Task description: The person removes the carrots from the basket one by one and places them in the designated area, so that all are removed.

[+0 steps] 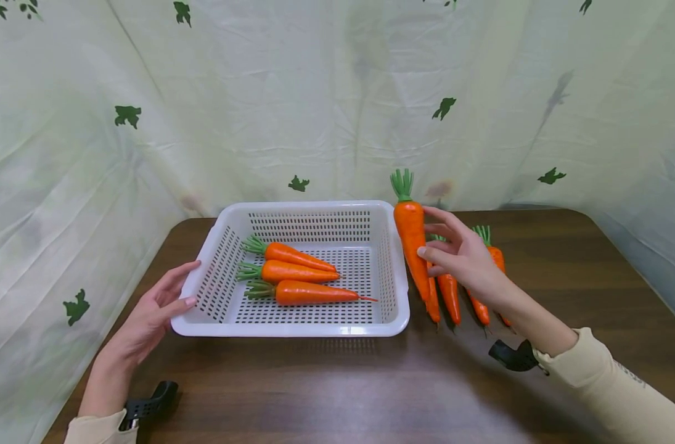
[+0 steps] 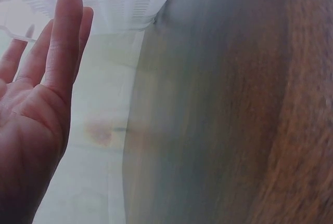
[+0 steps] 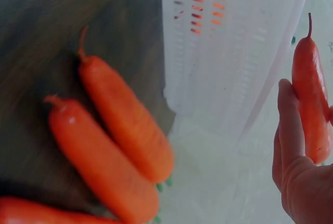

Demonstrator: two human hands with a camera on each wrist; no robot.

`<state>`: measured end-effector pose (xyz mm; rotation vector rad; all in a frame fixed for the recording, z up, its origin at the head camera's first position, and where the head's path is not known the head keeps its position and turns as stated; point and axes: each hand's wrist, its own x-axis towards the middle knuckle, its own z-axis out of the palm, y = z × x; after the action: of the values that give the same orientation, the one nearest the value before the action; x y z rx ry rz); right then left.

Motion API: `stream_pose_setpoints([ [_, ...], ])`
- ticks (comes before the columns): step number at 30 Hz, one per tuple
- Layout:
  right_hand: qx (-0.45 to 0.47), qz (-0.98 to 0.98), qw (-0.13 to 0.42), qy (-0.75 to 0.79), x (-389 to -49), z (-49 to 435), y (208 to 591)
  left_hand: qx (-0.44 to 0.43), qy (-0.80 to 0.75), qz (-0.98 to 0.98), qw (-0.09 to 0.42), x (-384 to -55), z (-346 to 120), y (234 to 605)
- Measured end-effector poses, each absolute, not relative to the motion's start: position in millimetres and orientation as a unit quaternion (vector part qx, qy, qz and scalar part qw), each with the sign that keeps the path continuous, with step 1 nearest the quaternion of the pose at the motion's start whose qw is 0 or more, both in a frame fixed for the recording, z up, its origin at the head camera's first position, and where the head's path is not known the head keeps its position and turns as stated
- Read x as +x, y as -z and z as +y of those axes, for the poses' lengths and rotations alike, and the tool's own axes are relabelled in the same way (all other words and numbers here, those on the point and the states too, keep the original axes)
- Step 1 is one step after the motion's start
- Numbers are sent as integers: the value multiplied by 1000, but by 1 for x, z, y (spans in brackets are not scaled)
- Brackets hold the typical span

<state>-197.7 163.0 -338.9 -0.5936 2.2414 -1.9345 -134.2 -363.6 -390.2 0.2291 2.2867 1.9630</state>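
Observation:
My right hand [image 1: 465, 253] pinches a carrot [image 1: 411, 240] between thumb and fingers, its green top up, beside the right rim of the white plastic basket [image 1: 293, 330]. In the right wrist view the held carrot [image 3: 312, 94] shows its thin root tip. My left hand [image 1: 148, 314] is at the basket's left end, fingers and thumb touching the rim. Its fingers [image 2: 65, 42] look straight in the left wrist view. Three carrots lie side by side in the basket, the nearest carrot [image 1: 315, 293] pointing right.
Right of the basket, several more carrots [image 1: 449, 296] lie on the dark wooden table [image 1: 326, 388], partly hidden under my right hand. A pale curtain [image 1: 343, 111] with green leaf shapes hangs behind the table's back edge.

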Motion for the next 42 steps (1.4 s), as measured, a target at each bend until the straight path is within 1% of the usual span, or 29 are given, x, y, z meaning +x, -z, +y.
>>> stream_pose_setpoints([
  [16, -190, 785, 45, 588, -193, 207, 345, 78, -646, 758, 57, -135, -364, 390],
  [24, -197, 788, 26, 583, -192, 227, 352, 78, -646, 757, 57, -135, -364, 390],
  [33, -159, 816, 16, 555, -189, 250, 355, 78, -647, 756, 58, -135, -363, 389],
  [42, -168, 837, 6, 521, -187, 272, 359, 77, -643, 760, 58, -134, -364, 390],
])
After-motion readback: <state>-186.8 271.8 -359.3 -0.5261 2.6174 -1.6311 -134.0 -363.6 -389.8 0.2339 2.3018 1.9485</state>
